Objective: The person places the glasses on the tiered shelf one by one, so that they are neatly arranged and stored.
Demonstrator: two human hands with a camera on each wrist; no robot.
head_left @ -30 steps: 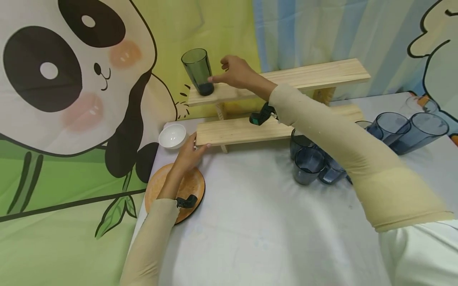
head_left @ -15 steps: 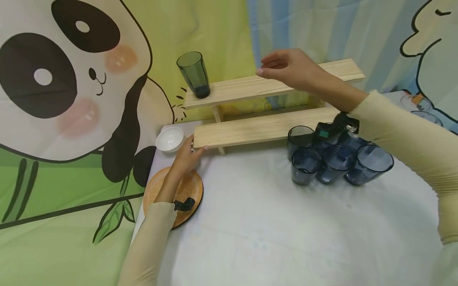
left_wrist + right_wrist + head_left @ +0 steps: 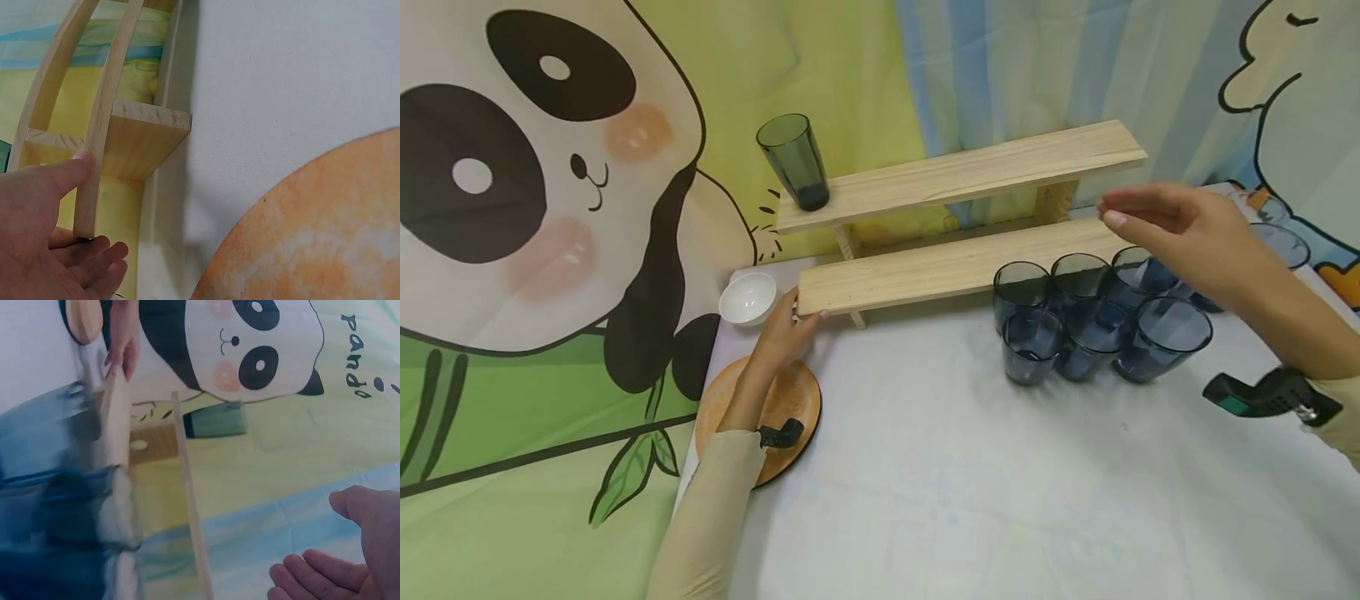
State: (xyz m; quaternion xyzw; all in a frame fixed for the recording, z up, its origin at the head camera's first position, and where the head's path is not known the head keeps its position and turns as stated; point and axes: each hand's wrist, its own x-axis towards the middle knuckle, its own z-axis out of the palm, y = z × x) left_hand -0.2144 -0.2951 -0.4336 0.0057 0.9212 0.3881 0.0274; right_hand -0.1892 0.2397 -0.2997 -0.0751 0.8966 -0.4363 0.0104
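And there was the left hand, clamped on the near-left end of the two-tier pale wooden shelf, thumb over the lower board and fingers beneath! Good bracing, by the look of it: the firm way was to keep that pinch snug without tugging, so the tall green tinted glass up top, at twelve o'clock from this hand, would not rock. Over on the other side, the right hand hung with thumb and fingers apart, nothing in its grasp. The cluster of smoky-blue glasses stood on the white-covered table at about eight o'clock from it, rims crowded close. Tight quarters, those! A tidy reach there probably wanted one outer glass taken by its wall and lifted straight, sparing its neighbours a knock. The shelf itself ran off toward two o'clock from the left hand.
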